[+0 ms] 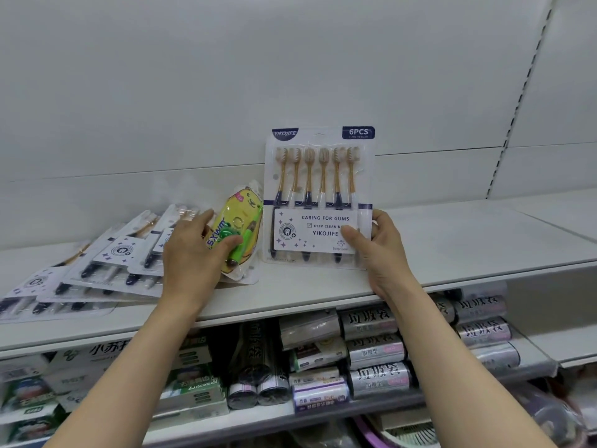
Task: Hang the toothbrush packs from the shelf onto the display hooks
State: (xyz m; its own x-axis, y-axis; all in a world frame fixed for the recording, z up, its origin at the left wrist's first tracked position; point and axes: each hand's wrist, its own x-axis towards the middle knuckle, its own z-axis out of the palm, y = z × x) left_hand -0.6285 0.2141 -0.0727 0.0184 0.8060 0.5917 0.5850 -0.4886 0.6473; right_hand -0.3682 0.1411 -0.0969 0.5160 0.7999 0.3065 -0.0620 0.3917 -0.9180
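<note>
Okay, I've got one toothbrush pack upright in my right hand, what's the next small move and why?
Probably lift the toothbrush pack clear of the shelf toward a hook. Your right hand already grips its lower right corner, and its hang hole is on top. No hook shows here, so look for one first.

Six-brush toothbrush pack [318, 202] upright on shelf [452, 247]; more packs [97, 270] fanned flat at left.

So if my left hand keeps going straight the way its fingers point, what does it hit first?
Probably the fanned pile of white toothbrush blister packs behind the left hand; its thumb already rests on the yellow cartoon pack. Depth is uncertain.
</note>
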